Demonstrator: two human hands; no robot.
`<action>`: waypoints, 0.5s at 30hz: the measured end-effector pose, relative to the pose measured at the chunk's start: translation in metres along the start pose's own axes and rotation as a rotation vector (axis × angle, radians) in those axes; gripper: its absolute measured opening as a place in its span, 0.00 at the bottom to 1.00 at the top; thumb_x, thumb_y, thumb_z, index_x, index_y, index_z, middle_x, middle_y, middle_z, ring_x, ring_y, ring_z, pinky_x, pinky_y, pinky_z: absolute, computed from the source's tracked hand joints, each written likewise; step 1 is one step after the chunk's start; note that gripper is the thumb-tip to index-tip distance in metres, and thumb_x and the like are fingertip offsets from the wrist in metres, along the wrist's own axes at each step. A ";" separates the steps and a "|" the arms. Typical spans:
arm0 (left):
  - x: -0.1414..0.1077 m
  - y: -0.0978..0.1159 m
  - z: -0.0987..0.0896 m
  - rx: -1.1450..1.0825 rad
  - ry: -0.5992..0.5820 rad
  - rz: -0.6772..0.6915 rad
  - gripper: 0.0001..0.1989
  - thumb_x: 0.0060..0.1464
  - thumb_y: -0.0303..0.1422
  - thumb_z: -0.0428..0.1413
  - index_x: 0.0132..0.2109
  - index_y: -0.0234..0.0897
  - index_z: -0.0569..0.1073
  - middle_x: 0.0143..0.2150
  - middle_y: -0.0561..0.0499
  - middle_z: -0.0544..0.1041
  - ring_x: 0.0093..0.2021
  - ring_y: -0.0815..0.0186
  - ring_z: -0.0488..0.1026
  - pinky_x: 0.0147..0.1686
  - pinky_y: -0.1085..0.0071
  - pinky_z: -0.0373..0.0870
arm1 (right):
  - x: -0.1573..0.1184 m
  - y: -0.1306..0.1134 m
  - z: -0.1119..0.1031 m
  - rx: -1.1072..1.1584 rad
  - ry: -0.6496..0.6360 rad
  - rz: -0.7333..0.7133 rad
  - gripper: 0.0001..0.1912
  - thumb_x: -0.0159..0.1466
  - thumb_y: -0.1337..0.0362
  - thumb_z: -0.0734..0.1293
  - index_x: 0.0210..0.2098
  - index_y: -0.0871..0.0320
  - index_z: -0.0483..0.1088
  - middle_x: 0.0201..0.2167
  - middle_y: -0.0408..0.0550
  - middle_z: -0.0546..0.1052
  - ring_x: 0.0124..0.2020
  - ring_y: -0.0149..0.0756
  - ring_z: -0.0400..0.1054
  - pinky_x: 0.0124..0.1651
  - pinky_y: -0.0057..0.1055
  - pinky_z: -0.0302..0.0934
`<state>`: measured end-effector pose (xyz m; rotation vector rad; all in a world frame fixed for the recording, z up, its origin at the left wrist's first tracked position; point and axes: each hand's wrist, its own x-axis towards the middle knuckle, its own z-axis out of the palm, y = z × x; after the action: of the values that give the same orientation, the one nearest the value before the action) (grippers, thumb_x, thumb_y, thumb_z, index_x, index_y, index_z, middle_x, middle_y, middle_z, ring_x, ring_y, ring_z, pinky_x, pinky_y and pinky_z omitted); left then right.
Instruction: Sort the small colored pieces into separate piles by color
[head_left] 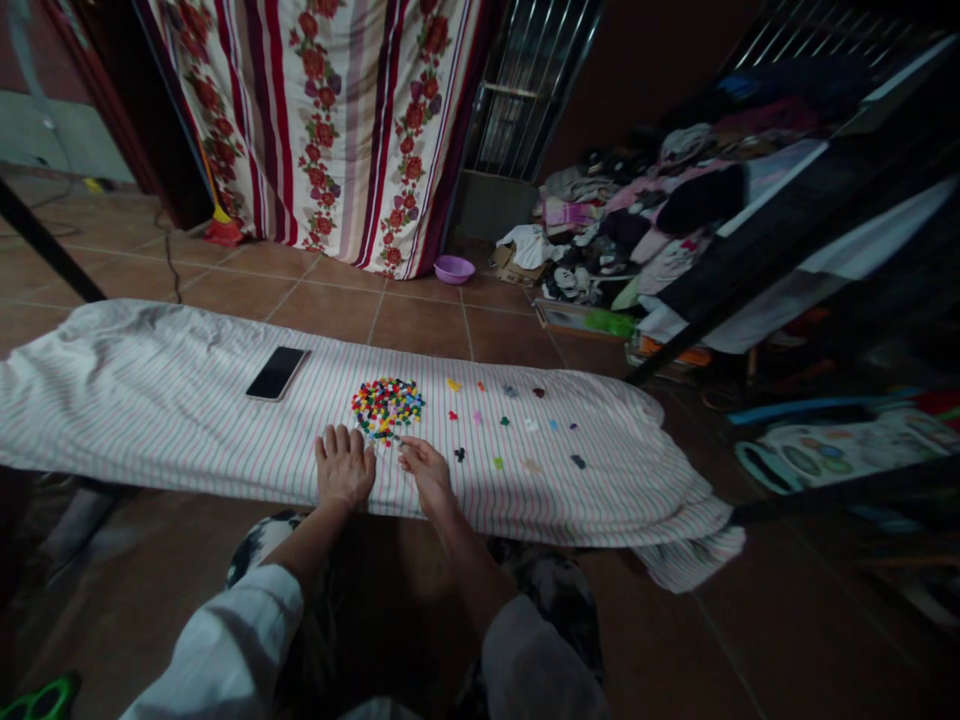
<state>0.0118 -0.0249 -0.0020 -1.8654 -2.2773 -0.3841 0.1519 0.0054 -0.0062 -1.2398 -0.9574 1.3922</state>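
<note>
So as not to scatter the pile (387,407), my right hand (427,475) pinches narrowly at its edge, holding what I can't tell, my left hand (344,468) spread flat beside it.

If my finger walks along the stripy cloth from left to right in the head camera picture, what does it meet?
black smartphone → heap of colourful small pieces → loose single pieces

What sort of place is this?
Probably a lived-in home, likely a cluttered bedroom: a floral striped bedsheet hung as a curtain, a heap of clothes, and a brown tiled floor.
</note>
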 end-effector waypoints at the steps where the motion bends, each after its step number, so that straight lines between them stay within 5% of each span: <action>1: 0.000 0.000 -0.001 0.001 -0.003 0.001 0.25 0.62 0.41 0.42 0.56 0.28 0.70 0.61 0.32 0.67 0.65 0.44 0.58 0.62 0.46 0.51 | 0.000 0.000 -0.004 -0.005 0.005 -0.012 0.18 0.49 0.52 0.72 0.36 0.56 0.76 0.31 0.44 0.79 0.28 0.32 0.70 0.33 0.29 0.66; 9: 0.000 0.000 -0.004 0.029 -0.009 0.009 0.24 0.62 0.41 0.41 0.55 0.29 0.70 0.59 0.33 0.68 0.63 0.44 0.59 0.61 0.48 0.52 | -0.007 -0.015 -0.058 -0.032 0.127 -0.092 0.19 0.49 0.52 0.72 0.35 0.58 0.76 0.28 0.45 0.78 0.28 0.33 0.70 0.31 0.30 0.64; 15: -0.001 0.001 -0.003 0.034 -0.011 0.005 0.24 0.61 0.40 0.41 0.55 0.29 0.69 0.59 0.34 0.68 0.63 0.44 0.58 0.61 0.48 0.53 | -0.003 -0.031 -0.140 -0.140 0.363 -0.172 0.20 0.48 0.53 0.69 0.36 0.59 0.74 0.27 0.45 0.77 0.27 0.33 0.68 0.30 0.30 0.62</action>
<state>0.0130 -0.0264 0.0011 -1.8615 -2.2714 -0.3325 0.2945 0.0003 0.0017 -1.4198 -0.8919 0.9376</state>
